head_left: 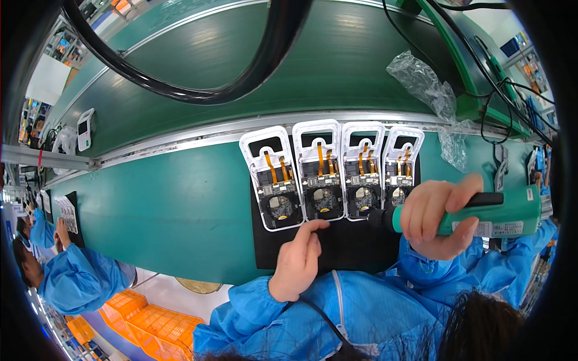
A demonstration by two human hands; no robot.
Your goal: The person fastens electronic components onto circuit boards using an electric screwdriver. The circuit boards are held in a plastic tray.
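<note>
Four-sided white device housings stand in a row on a black mat (337, 253): a leftmost housing (260, 180), a second housing (307, 174), a third housing (349, 174) and a rightmost one (394, 165). Each has a dark circuit board with orange ribbon cables. My left hand (296, 265) is at the lower edge of the second housing, index finger stretched out, other fingers partly curled; nothing shows in it. My right hand (436, 219) wraps round a green electric screwdriver (521, 210), whose dark tip (378, 219) points left, near the lower edges of the right-hand housings.
Beyond a metal rail (192, 133) runs a green conveyor belt (337, 66). A black tube (223, 93) arches over it. Clear plastic bags (427, 84) lie at right. Co-workers in blue (84, 277) sit at left, near orange crates (162, 328); another blue sleeve shows at right.
</note>
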